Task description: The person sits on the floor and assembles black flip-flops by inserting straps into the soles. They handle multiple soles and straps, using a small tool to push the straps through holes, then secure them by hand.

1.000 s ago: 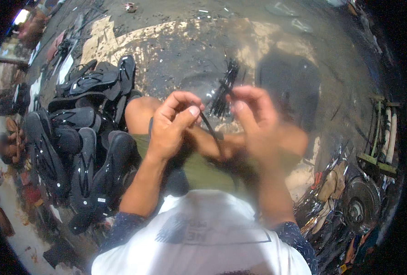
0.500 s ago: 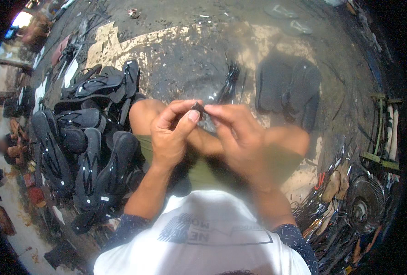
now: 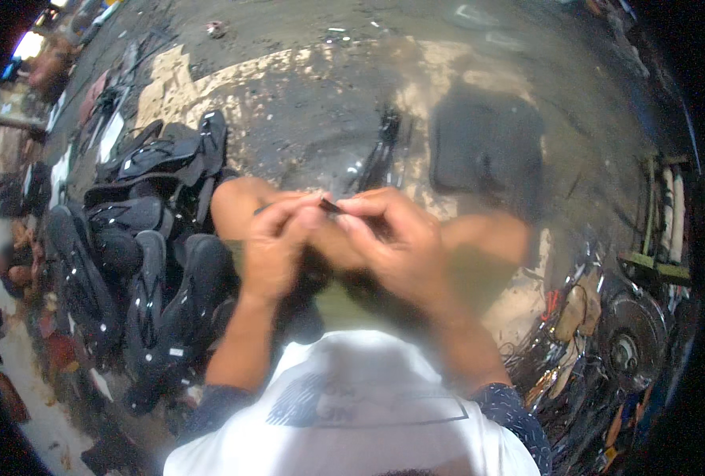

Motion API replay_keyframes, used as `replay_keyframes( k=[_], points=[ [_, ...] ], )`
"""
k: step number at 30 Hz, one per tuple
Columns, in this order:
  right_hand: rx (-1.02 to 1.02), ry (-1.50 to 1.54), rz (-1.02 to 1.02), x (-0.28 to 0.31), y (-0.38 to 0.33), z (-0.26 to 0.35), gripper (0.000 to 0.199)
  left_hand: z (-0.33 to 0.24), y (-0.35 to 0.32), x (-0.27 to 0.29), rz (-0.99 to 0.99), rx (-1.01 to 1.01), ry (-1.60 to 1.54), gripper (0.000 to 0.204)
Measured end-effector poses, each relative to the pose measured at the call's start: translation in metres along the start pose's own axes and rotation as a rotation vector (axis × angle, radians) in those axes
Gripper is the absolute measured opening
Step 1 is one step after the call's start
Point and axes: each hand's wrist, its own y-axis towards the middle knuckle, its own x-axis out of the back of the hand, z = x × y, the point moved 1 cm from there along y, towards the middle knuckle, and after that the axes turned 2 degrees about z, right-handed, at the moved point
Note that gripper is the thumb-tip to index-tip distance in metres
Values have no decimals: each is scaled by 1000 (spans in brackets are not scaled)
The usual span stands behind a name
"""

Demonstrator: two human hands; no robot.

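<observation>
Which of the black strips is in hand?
The short strip between the left hand and right hand; the bunched strips lie on the floor ahead.

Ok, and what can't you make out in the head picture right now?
Strip: head view; mostly hidden by the fingers, so its length can't be told.
Soles: head view; blur hides how many there are.
Bundle: head view; blur merges its strands.
Sandals: head view; they overlap, partly hiding the lower ones.
</observation>
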Motion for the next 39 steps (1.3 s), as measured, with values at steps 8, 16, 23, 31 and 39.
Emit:
replay_keyframes(
  k=[8, 16, 23, 31, 39],
  points=[
    [188, 830, 661, 83, -13, 77, 16, 23, -17, 50, 185, -105, 1244, 72],
    [37, 760, 552, 73, 4, 87, 11, -23, -55, 42, -92, 508, 226, 46],
    [-201, -35, 158, 15, 2, 20, 12, -42, -12, 0, -99, 237, -87, 40],
    [110, -357, 55, -2, -1, 7, 15, -29, -18, -17, -67, 67, 115, 30],
    [149, -399, 87, -2, -3, 12, 16, -14, -27, -17, -44, -35, 278, 31]
  ],
)
